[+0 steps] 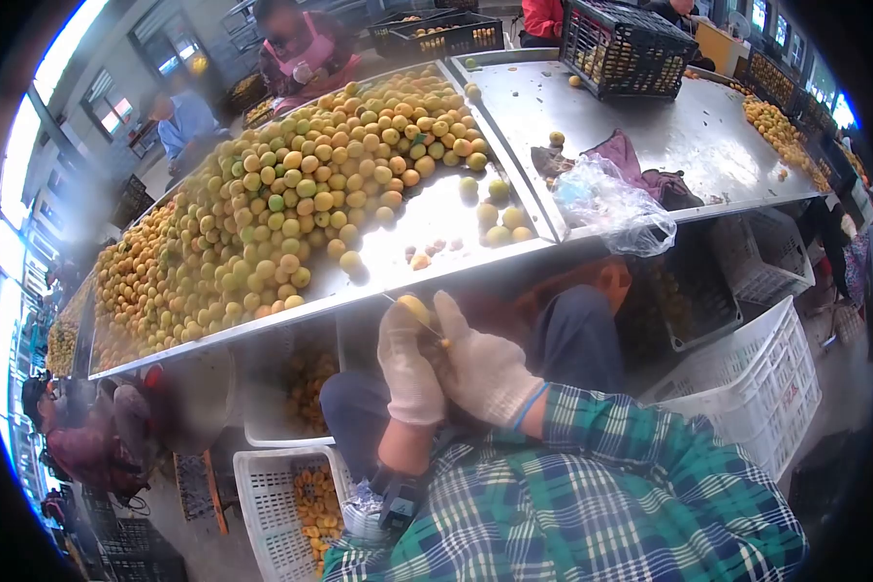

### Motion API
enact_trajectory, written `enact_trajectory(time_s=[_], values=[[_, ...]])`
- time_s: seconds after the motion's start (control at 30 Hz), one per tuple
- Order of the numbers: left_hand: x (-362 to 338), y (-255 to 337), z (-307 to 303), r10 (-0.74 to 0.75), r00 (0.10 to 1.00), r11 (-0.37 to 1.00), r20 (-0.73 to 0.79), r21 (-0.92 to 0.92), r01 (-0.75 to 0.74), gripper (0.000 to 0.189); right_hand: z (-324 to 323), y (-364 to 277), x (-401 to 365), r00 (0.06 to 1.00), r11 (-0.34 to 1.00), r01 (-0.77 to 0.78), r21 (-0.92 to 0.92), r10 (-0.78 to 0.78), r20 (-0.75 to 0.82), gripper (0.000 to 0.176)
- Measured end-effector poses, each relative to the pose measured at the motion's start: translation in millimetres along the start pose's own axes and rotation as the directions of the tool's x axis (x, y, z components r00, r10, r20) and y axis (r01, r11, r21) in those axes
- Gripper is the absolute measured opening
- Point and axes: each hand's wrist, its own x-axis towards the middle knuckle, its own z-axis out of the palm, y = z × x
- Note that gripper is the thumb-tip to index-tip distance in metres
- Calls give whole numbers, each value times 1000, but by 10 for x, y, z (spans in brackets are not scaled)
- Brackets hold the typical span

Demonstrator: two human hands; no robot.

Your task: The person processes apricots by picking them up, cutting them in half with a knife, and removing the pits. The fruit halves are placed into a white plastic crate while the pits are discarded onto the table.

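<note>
In front of my lap, both hands wear off-white knitted gloves and are held close together. My left hand (pixel 409 373) is closed around a yellow apricot (pixel 414 309), which shows at its fingertips. My right hand (pixel 493 373) is bent beside it, thumb up and fingers curled inward. A thin, pale, wire-like strip crosses by the apricot, and a small orange bit (pixel 445 343) shows between the hands. I cannot tell what the right fingers grip. Beyond the hands, a large heap of apricots (pixel 291 204) covers the metal table (pixel 359 281).
A white crate (pixel 247 504) with orange fruit pieces stands low left; another white crate (pixel 771 388) is at right. A clear plastic bag (pixel 611 204) and dark cloth (pixel 669 186) lie on the adjoining table, under a black crate (pixel 626 48) farther back. People sit around.
</note>
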Motion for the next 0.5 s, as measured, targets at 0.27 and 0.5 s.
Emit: enact_trajectory(time_s=[0.27,0.5], values=[[66,131,103,171,985,908,-18,390,-151,41,-187,-13,34,988,995,-95,31,91,125,61],[38,74,81,-151,986,983,-67,-115,143,58,-21,59,-12,993,998,-55,-32,58,101,69]])
